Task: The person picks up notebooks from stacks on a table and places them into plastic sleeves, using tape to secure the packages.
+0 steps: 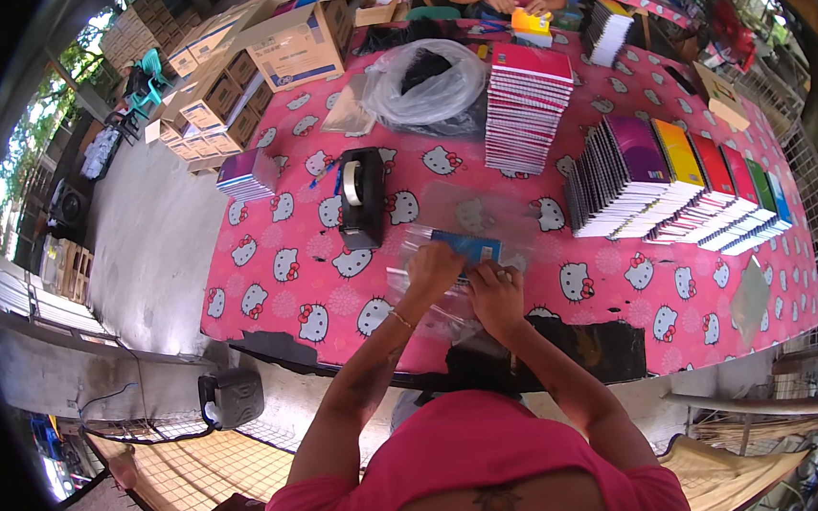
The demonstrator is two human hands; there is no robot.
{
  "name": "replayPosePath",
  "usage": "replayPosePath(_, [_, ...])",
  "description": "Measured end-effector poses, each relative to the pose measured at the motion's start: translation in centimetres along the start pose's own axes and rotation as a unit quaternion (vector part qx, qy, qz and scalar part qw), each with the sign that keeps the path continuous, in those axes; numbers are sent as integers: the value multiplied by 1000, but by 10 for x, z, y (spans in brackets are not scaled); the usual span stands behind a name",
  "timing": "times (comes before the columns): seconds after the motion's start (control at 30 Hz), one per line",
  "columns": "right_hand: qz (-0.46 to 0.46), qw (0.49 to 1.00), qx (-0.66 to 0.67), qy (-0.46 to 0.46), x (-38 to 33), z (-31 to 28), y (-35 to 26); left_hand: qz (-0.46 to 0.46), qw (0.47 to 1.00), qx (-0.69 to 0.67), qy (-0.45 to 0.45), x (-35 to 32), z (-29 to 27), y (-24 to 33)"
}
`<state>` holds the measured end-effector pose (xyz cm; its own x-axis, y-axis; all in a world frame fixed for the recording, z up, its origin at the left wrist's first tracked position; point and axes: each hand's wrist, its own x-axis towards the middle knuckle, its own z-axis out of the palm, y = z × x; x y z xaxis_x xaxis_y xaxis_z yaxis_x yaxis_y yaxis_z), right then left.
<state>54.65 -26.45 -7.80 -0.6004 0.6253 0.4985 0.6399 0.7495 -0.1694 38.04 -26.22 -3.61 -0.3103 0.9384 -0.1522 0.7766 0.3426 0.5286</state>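
A blue notebook (pixel 475 244) lies on the table in front of me, with clear plastic bags (pixel 463 211) around and under it. My left hand (pixel 435 271) is closed at the notebook's left end, its fingers pinching the plastic there. At the lower edge of the notebook, my right hand (pixel 497 295) has its fingers bent and closed on it; a ring shows on one finger. The fingertips of both hands are partly hidden. Just beyond my left hand stands a black tape dispenser (pixel 361 202) with a roll of tape.
Rows of spiral notebooks (pixel 633 175) in several colours stand at the right. A tall notebook stack (pixel 527 107) and a plastic-wrapped bundle (pixel 424 81) stand farther back. A small notebook pile (pixel 247 175) sits left. Across the table, a person handles a yellow item (pixel 531 25). Cartons (pixel 295 48) crowd the far left.
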Motion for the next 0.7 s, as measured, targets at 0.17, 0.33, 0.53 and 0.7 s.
replayPosePath(0.17, [30,999,30,-23,7,-18,-2,27,997,61,49,-15,-4,-15])
replayPosePath(0.33, [105,985,70,-122,31,-16,10,146,985,10,93,-53,14,-29])
replayPosePath(0.53, [62,901,237,-358,105,15,104,393,868,96,288,-58,24,-4])
replayPosePath(0.7, [293,644,517,-481,124,-42,130,118,936,-290,163,-61,-19,-21])
